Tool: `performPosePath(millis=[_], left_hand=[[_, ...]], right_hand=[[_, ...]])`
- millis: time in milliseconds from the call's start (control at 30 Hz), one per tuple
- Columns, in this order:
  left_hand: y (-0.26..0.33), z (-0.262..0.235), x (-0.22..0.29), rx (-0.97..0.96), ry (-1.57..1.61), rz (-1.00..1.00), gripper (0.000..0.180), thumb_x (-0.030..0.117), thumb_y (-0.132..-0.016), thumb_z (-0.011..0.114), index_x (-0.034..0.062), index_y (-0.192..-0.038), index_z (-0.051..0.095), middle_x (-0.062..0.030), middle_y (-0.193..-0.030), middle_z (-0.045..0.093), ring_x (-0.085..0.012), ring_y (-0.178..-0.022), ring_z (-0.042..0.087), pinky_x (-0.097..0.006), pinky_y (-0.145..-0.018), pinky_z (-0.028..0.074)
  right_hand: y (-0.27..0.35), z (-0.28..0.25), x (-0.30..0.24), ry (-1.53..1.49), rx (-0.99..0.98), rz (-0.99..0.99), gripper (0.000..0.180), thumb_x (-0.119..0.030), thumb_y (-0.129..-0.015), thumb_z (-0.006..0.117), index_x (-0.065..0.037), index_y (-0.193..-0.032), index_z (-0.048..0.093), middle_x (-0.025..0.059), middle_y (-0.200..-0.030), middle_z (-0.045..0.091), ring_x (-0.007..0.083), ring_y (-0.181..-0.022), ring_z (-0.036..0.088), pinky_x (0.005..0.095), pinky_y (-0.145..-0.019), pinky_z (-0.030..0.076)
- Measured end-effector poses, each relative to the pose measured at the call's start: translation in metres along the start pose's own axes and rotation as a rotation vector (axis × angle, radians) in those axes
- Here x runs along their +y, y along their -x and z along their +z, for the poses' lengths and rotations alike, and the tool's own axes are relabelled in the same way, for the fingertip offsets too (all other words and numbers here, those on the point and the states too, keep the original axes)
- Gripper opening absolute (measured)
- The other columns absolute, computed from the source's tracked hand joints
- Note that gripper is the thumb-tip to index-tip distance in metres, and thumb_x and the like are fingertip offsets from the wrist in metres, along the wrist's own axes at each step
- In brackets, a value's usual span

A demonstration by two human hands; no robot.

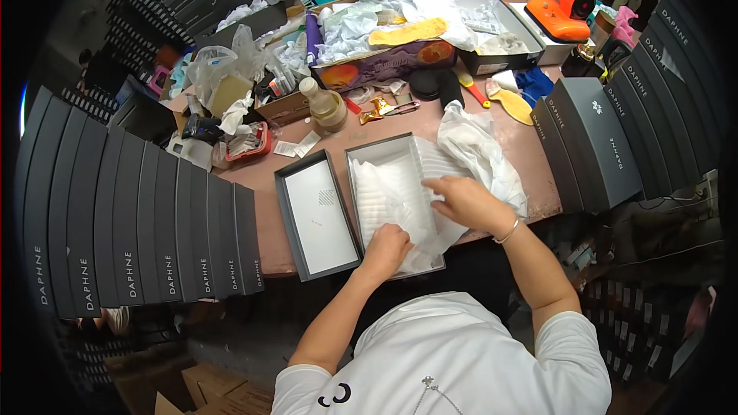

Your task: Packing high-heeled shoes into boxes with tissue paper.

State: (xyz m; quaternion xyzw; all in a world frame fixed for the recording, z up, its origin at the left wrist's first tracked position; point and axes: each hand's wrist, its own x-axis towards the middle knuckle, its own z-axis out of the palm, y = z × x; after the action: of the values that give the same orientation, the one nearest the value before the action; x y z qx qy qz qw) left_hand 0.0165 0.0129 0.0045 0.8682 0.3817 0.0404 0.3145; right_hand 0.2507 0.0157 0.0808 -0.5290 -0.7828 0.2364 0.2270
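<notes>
An open dark grey shoebox [404,138] lies before me with ribbed white foam wrapping [375,188] inside it. My left hand [387,250] is closed at the near end of the box, its curled fingers on the thin white wrapping. Over the box's right edge, my right hand [467,201] reaches in with its index finger stretched out. Its fingertips are close to the translucent foam sheet [438,160] that spreads across that edge. What lies under the wrapping is hidden. Left of the box is its lid [317,219], white inside face up.
Stacked dark shoeboxes stand at left [146,215] and right [592,142]. Crumpled white tissue [480,150] lies right of the open box. Beyond it are a glass jar [327,111], a brush [474,90], an orange device [557,21] and a paper-filled carton [384,61].
</notes>
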Motion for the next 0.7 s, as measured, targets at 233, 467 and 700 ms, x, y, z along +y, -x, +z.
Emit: performPosePath(millis=[233,467,700], left_hand=[[0.097,0.01,-0.018,1.117,1.077,-0.269,0.014,0.006,-0.093,0.055,-0.0054,-0.1,0.059,-0.0067,-0.099,0.062,-0.0119,-0.092,0.057,-0.025,-0.084,0.045],[0.13,-0.03,0.039,1.091,0.689,-0.062,0.019,0.006,-0.096,0.048,-0.0055,-0.106,0.059,-0.0151,-0.113,0.059,-0.022,-0.104,0.058,-0.033,-0.092,0.046],[0.044,-0.042,0.016,0.529,0.553,-0.169,0.038,0.016,-0.094,0.053,-0.0045,-0.126,0.054,-0.0231,-0.135,0.048,-0.0318,-0.127,0.047,-0.035,-0.104,0.037]], right_hand=[[0.016,0.028,-0.035,-0.238,-0.32,0.01,0.023,-0.014,-0.082,0.061,-0.002,-0.1,0.065,0.0218,-0.084,0.066,0.0389,-0.08,0.064,0.044,-0.076,0.051],[-0.049,0.134,-0.102,0.158,-0.102,-0.376,0.059,-0.014,-0.074,0.067,-0.007,-0.13,0.049,0.0203,-0.131,0.049,0.0329,-0.124,0.046,0.0536,-0.106,0.031],[-0.009,0.089,-0.071,0.022,-0.414,-0.385,0.056,-0.015,-0.076,0.068,-0.001,-0.127,0.049,0.0217,-0.125,0.052,0.0362,-0.119,0.049,0.0452,-0.105,0.035]])
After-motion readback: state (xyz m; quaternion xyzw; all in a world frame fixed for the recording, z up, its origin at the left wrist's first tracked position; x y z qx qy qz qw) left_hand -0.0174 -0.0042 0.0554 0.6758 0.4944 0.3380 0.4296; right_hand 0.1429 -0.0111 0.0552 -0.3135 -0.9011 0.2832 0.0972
